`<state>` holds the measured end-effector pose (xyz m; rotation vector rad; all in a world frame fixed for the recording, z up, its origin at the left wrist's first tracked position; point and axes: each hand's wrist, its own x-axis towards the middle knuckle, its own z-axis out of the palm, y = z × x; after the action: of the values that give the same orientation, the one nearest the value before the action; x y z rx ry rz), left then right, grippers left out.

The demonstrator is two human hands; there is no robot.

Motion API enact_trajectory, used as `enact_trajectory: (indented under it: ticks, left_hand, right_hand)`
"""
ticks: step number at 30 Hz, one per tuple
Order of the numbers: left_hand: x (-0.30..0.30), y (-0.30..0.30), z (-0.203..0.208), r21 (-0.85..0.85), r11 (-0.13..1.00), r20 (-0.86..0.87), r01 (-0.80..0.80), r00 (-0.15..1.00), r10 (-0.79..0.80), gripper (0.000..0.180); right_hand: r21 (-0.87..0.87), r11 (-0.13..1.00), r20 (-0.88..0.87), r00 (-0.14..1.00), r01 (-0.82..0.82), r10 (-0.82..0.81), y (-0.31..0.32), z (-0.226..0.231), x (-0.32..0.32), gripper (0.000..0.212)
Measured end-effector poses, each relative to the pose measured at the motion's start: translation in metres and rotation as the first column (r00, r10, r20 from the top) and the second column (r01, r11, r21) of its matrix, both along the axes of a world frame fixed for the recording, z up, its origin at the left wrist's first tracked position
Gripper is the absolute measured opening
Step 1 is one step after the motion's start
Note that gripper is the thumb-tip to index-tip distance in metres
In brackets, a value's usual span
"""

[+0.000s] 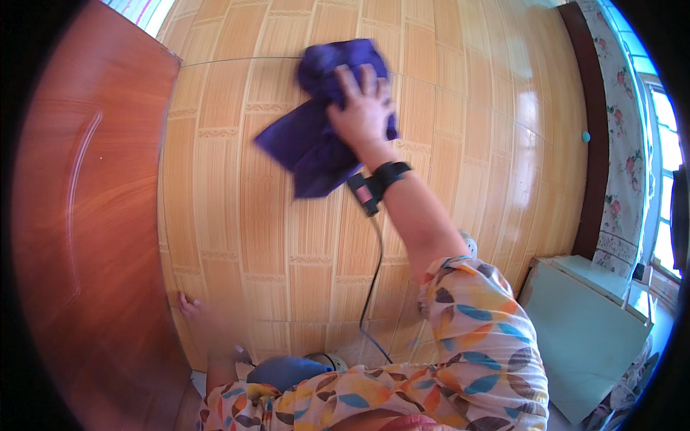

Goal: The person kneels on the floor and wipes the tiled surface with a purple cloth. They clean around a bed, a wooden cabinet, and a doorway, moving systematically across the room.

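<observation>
My right hand (364,115) lies on a crumpled purple cloth (305,140), fingers spread and palm down, pressing it against the wood-patterned tile floor (269,237). The cloth's upper part is bunched under the fingers; a flatter corner reaches out to the left. A black strap with a small box (364,194) circles my right wrist, and a cable runs from it toward my body. Low on the left, my left hand (190,305) is by the foot of a reddish-brown wooden panel. Its fingertips look stretched out and apart, while the rest is blurred; nothing shows in it.
The reddish-brown wooden panel (108,179) borders the floor on the left. A dark brown baseboard (586,93) and flowered wall covering (619,129) edge the right side, with a small teal knob-like thing (586,136). A pale green cabinet (586,327) stands at lower right.
</observation>
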<state>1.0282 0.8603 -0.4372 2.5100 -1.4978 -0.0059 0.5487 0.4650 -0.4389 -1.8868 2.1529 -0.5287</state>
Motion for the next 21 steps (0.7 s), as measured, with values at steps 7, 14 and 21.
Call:
enact_trajectory:
  ticks: [7, 14, 21]
  left_hand:
    - [0.016, 0.002, -0.010, 0.022, 0.999, 0.115, -0.039, 0.993, 0.036, 0.055]
    - [-0.022, -0.016, 0.014, 0.018, 1.000, 0.062, -0.022, 0.998, 0.020, 0.053]
    - [-0.015, -0.010, -0.002, 0.037, 0.998, 0.099, -0.047, 0.994, 0.043, 0.054]
  right_hand:
    - [0.051, 0.805, -0.162, 0.800, 0.592, -0.578, 0.107, -0.024, -0.152, 0.081]
    - [0.078, 0.653, -0.243, 0.649, 0.754, -0.721, 0.302, -0.013, -0.132, 0.084]
    - [0.036, 0.865, 0.407, 0.783, 0.500, -0.470, 0.362, 0.053, -0.110, 0.076]
